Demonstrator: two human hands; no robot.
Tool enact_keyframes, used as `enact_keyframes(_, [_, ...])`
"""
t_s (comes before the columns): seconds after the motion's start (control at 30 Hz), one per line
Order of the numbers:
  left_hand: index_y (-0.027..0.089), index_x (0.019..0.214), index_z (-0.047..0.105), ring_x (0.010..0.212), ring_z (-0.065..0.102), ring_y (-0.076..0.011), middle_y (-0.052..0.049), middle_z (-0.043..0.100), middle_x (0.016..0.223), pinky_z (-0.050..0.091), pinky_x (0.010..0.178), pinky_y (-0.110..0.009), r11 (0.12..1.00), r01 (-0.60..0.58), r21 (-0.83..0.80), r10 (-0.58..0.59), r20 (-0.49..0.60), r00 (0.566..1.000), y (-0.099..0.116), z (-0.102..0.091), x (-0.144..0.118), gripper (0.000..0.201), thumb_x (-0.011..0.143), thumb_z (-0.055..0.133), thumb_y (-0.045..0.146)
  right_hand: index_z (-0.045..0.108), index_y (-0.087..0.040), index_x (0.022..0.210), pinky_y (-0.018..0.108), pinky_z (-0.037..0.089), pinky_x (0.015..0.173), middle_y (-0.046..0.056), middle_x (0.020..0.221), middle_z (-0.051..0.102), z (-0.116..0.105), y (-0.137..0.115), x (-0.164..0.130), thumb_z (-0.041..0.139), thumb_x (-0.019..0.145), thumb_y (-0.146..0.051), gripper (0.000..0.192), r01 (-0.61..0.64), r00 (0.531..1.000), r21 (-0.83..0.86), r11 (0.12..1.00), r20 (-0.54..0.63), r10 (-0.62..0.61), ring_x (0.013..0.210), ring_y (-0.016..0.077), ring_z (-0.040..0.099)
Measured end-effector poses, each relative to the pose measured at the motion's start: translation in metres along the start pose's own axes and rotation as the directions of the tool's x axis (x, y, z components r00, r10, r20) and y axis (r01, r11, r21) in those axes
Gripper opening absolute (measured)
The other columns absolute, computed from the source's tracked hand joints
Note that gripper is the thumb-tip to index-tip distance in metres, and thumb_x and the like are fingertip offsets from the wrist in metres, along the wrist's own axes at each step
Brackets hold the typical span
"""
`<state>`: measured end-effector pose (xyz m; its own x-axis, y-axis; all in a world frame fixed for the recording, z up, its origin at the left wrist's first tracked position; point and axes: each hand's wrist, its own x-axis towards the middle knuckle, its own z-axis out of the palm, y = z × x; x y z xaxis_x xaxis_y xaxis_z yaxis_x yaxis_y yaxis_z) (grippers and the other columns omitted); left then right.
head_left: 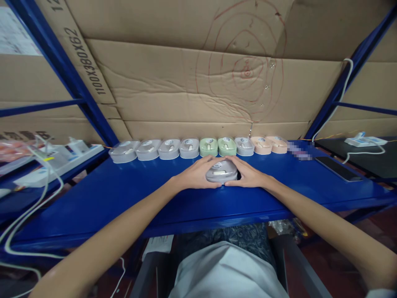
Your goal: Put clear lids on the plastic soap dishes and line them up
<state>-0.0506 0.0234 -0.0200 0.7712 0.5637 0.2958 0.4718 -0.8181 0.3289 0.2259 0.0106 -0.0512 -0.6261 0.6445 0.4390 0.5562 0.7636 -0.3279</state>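
Both my hands cup a grey computer mouse that rests on the blue shelf top. My left hand wraps its left side and my right hand wraps its right side, fingertips nearly meeting behind it. Beyond it, along the cardboard wall, stands a row of several mice: grey ones on the left, two green ones in the middle, another grey one, then two peach ones on the right.
A dark phone lies flat at the right of the shelf top. White power strips with cables sit at the left and far right. Blue rack posts frame the cardboard backing.
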Motion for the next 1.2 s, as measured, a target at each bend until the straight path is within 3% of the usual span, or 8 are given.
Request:
enact_keyframes(0.63, [0.028, 0.167, 0.033, 0.134, 0.058, -0.0363, -0.013, 0.057, 0.141, 0.048, 0.112, -0.049, 0.993, -0.017, 0.116, 0.010, 0.063, 0.998, 0.009, -0.004, 0.006, 0.096, 0.085, 0.080, 0.048, 0.035, -0.024, 0.160, 0.062, 0.050, 0.117, 0.020, 0.156, 0.055, -0.001, 0.002, 0.001, 0.081, 0.083, -0.066, 0.099, -0.009, 1.000, 0.027, 1.000, 0.001, 0.009, 0.141, 0.0413, 0.059])
enact_keyframes(0.87, [0.028, 0.167, 0.034, 0.130, 0.059, -0.0389, -0.015, 0.060, 0.136, 0.050, 0.109, -0.050, 0.987, -0.001, 0.159, -0.006, 0.045, 0.999, 0.006, -0.001, 0.006, 0.097, 0.087, 0.076, 0.064, 0.034, -0.022, 0.162, 0.062, 0.048, 0.119, 0.021, 0.159, 0.052, 0.001, 0.004, -0.001, 0.082, 0.083, -0.063, 0.101, 0.001, 1.000, 0.031, 1.000, -0.009, 0.000, 0.144, 0.0411, 0.056])
enact_keyframes(1.2, [0.028, 0.166, 0.033, 0.119, 0.064, -0.0384, -0.015, 0.059, 0.128, 0.053, 0.102, -0.051, 0.962, 0.044, 0.269, -0.050, 0.016, 0.999, 0.011, 0.001, 0.004, 0.094, 0.089, 0.071, 0.065, 0.031, -0.023, 0.167, 0.063, 0.042, 0.124, 0.020, 0.167, 0.046, 0.001, 0.008, 0.001, 0.085, 0.079, -0.064, 0.112, -0.029, 1.000, 0.053, 0.998, 0.001, 0.029, 0.151, 0.0421, 0.050])
